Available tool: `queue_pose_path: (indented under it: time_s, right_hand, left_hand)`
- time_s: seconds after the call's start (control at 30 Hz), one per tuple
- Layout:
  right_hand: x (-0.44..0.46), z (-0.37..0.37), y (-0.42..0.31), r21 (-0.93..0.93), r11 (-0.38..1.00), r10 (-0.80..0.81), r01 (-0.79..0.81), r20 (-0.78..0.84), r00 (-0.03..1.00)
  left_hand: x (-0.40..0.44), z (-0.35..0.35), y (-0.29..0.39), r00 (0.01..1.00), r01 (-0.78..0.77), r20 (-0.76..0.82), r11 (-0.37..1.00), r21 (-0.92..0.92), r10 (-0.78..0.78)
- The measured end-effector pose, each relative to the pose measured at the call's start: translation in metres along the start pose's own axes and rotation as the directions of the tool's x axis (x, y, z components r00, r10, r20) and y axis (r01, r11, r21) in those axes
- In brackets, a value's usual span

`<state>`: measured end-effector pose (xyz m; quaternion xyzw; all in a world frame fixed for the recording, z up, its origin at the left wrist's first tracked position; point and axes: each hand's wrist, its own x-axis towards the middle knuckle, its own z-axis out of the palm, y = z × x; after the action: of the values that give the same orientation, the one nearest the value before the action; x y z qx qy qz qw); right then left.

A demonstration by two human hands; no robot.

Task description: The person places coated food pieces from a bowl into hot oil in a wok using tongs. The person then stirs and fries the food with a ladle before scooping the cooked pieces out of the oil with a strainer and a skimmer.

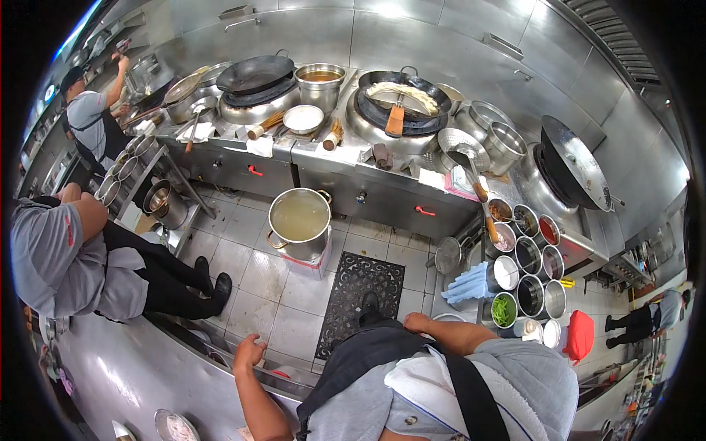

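Note:
My left hand (250, 351) hangs over the edge of the steel counter (118, 360) with its fingers loosely apart and nothing in them. My right hand (417, 322) is by the front of my dark apron (353, 367), its fingers curled in and no object visible in it. In front of me, a large steel pot (300, 215) of cloudy yellowish liquid stands on a low support above the floor. To the right of my right hand are several round steel containers, one with chopped greens (504, 310), and a folded blue cloth (467, 284).
Along the back range sit a wok (373, 79) with pale food and a wooden-handled tool, another dark wok (256, 73), and a tilted wok (577, 163). A perforated black mat (360, 294) lies on the tiles. Co-workers stand at left, one close with folded arms (81, 209).

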<state>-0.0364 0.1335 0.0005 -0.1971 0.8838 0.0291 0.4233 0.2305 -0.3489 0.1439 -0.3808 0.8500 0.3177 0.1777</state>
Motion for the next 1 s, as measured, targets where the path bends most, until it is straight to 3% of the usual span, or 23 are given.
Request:
queue_pose_path:
  time_s: [0.27, 0.57, 0.77, 1.0]
  right_hand:
    - [-0.002, -0.001, -0.001, 0.032, 0.999, 0.001, -0.001, 0.007, 1.0]
    - [-0.001, 0.0, 0.0, -0.1, 0.991, -0.095, 0.091, -0.041, 0.995]
    - [-0.011, -0.01, -0.007, 0.027, 1.0, 0.007, -0.007, 0.025, 1.0]
    - [-0.002, -0.003, 0.0, -0.107, 0.989, -0.105, 0.104, -0.003, 0.994]
  left_hand:
    - [-0.002, -0.002, 0.003, 1.0, 0.017, 0.014, 1.0, 0.004, -0.017]
    - [0.0, 0.001, 0.0, 0.999, 0.025, 0.02, 1.0, -0.011, -0.025]
    - [-0.001, 0.001, 0.001, 1.0, 0.017, 0.019, 1.0, 0.005, -0.018]
    - [-0.002, 0.0, 0.003, 1.0, 0.005, 0.019, 1.0, 0.01, -0.005]
